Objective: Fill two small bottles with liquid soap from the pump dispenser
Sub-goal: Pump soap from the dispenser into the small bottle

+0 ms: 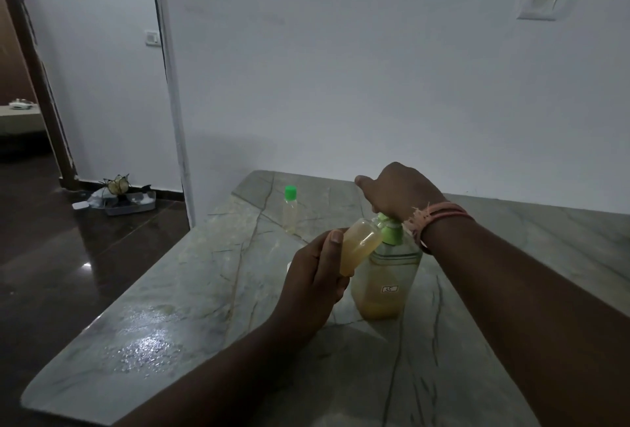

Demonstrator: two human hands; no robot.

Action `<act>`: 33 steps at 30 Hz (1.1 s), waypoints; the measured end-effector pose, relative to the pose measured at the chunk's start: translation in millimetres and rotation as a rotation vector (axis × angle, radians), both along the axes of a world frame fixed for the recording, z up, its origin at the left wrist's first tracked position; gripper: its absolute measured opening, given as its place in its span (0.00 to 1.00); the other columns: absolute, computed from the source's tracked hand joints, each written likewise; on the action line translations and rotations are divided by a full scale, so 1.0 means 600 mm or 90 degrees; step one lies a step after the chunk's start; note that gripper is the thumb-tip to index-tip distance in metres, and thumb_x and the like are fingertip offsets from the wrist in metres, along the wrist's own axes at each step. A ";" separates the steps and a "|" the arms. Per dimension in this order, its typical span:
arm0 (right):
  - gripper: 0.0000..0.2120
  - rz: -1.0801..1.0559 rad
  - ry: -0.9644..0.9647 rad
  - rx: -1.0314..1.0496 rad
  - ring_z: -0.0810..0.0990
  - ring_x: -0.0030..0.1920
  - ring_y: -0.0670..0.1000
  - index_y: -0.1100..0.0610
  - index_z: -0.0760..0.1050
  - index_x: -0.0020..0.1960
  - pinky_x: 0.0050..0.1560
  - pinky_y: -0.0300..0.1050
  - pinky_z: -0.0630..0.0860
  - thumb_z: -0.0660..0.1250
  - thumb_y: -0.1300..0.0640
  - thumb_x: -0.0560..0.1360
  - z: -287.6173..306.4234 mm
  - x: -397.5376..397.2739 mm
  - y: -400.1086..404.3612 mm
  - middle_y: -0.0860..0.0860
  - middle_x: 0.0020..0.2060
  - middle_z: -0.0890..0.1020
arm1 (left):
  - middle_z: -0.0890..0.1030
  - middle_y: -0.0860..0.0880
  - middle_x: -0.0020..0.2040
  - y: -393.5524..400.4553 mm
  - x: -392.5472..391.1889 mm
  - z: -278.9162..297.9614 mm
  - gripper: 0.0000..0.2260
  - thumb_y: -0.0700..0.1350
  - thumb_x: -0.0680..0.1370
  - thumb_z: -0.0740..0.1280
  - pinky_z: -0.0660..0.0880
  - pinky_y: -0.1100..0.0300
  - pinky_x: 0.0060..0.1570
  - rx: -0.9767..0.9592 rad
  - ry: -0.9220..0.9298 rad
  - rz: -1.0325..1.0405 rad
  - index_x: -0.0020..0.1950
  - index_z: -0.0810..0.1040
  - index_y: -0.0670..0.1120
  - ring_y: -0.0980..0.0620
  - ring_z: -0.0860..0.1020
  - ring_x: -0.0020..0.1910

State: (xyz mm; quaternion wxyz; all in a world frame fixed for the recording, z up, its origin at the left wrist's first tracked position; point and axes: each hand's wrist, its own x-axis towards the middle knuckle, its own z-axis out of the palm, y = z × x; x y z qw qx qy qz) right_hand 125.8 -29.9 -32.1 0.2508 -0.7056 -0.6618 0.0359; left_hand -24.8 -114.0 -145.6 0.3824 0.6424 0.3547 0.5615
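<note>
A clear pump dispenser with a green pump head and yellow soap in its lower part stands on the marble counter. My right hand rests on top of the pump head, covering it. My left hand grips a small open bottle, tilted with its mouth at the pump's nozzle and largely full of yellow soap. A second small bottle with a green cap stands upright farther back on the counter, apart from both hands.
The counter runs along a white wall and ends in a rounded corner at the left. Beyond its left edge lies dark glossy floor, with a tray of items by a doorway. A wet patch shines on the near counter.
</note>
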 end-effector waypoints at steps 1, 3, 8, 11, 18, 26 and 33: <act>0.23 -0.005 -0.009 0.000 0.81 0.40 0.55 0.57 0.79 0.39 0.44 0.47 0.76 0.59 0.38 0.76 0.000 -0.001 -0.001 0.53 0.39 0.84 | 0.78 0.50 0.32 0.000 0.000 0.001 0.19 0.60 0.82 0.53 0.69 0.63 0.27 0.001 0.003 0.001 0.58 0.79 0.52 0.57 0.74 0.27; 0.22 -0.010 -0.020 -0.001 0.81 0.40 0.55 0.57 0.79 0.39 0.43 0.47 0.76 0.59 0.39 0.75 0.002 -0.004 -0.001 0.52 0.39 0.84 | 0.78 0.49 0.33 -0.003 0.000 0.003 0.18 0.61 0.82 0.53 0.69 0.63 0.27 0.007 0.009 0.002 0.57 0.78 0.54 0.57 0.74 0.27; 0.21 -0.006 -0.061 -0.030 0.80 0.42 0.56 0.54 0.72 0.35 0.46 0.46 0.76 0.60 0.38 0.76 0.019 -0.006 -0.005 0.52 0.39 0.81 | 0.79 0.47 0.35 -0.012 -0.001 0.007 0.18 0.61 0.79 0.53 0.69 0.63 0.27 0.011 0.013 0.001 0.57 0.77 0.54 0.57 0.73 0.27; 0.22 0.004 -0.036 -0.001 0.81 0.40 0.55 0.55 0.75 0.35 0.47 0.48 0.77 0.59 0.39 0.76 0.015 -0.007 -0.004 0.51 0.38 0.83 | 0.79 0.47 0.35 -0.009 -0.002 0.005 0.19 0.64 0.79 0.53 0.70 0.63 0.27 0.011 0.013 0.001 0.57 0.77 0.55 0.57 0.74 0.27; 0.21 -0.004 -0.020 0.001 0.81 0.38 0.54 0.56 0.79 0.35 0.46 0.48 0.78 0.59 0.42 0.76 0.004 -0.005 -0.006 0.52 0.36 0.83 | 0.79 0.49 0.35 -0.001 0.002 -0.001 0.18 0.61 0.81 0.53 0.70 0.63 0.28 0.004 0.017 0.003 0.58 0.77 0.56 0.56 0.74 0.28; 0.20 0.022 -0.048 -0.028 0.81 0.38 0.54 0.56 0.77 0.36 0.44 0.46 0.77 0.61 0.42 0.75 0.016 -0.008 -0.003 0.52 0.38 0.83 | 0.79 0.46 0.35 -0.007 -0.002 0.004 0.14 0.59 0.80 0.53 0.70 0.63 0.27 0.018 0.025 0.004 0.54 0.77 0.59 0.56 0.74 0.27; 0.22 0.013 0.012 -0.005 0.82 0.38 0.56 0.59 0.80 0.37 0.46 0.47 0.78 0.59 0.43 0.74 0.000 -0.001 -0.004 0.54 0.36 0.84 | 0.78 0.47 0.33 0.000 0.000 0.002 0.17 0.59 0.82 0.53 0.68 0.63 0.26 0.022 0.004 -0.005 0.56 0.78 0.53 0.57 0.73 0.26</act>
